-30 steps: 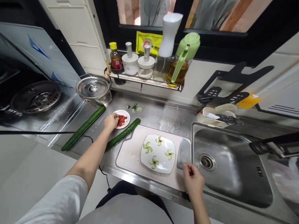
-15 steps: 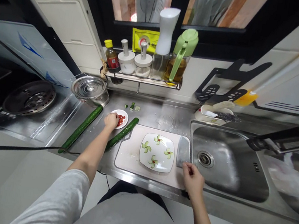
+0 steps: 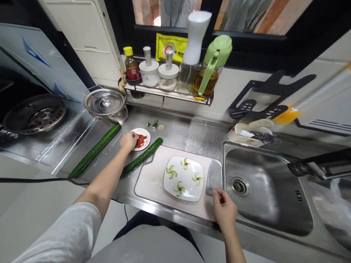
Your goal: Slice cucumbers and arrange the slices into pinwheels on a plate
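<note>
My left hand [image 3: 128,141] reaches over a small white plate [image 3: 144,146] of chopped red pepper [image 3: 141,141]. Its fingers are pinched together at the red bits. My right hand [image 3: 225,211] is by the lower end of a cleaver blade [image 3: 214,177], its fingers curled and closed. What they hold, if anything, is hidden, and so is the cleaver's handle. Between my hands, a white squarish plate [image 3: 184,179] lies on a pale cutting board [image 3: 149,184]. It bears several pinwheels of green cucumber slices [image 3: 179,188] with red centres.
One cucumber [image 3: 142,157] rests across the board's left edge; another [image 3: 95,151] lies further left. Cucumber ends [image 3: 155,124] sit behind the small plate. A lidded steel pot [image 3: 106,105] stands back left, the sink [image 3: 270,196] lies right, and a condiment shelf [image 3: 170,93] hangs above.
My left hand has shifted slightly left over the small plate, and more of the red bits show. My right hand stays by the cleaver. The view has moved a little.
</note>
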A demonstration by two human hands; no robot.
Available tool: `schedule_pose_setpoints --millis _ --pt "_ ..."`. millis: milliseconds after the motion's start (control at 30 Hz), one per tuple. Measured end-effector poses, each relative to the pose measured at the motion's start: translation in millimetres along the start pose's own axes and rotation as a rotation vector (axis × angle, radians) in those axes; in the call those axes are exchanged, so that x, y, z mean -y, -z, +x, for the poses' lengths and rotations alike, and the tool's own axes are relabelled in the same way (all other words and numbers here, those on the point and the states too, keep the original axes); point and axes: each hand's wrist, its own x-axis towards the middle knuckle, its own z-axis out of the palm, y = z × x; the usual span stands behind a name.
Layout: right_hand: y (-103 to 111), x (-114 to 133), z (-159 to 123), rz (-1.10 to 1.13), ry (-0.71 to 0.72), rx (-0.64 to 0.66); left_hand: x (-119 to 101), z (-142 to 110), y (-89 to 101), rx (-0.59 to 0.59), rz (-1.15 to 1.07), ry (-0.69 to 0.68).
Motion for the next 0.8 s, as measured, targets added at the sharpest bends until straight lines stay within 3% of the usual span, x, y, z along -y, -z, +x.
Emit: schedule_pose_setpoints --millis 300,800 --pt "-1.6 6.4 1.3 -0.009 0.044 0.024 12.0 -4.5 11.1 0.022 -0.002 -0.028" --pt "0.1 12.0 1.4 -0.105 0.131 0.040 26.4 -5.9 3.6 0.080 -0.160 -0.044"
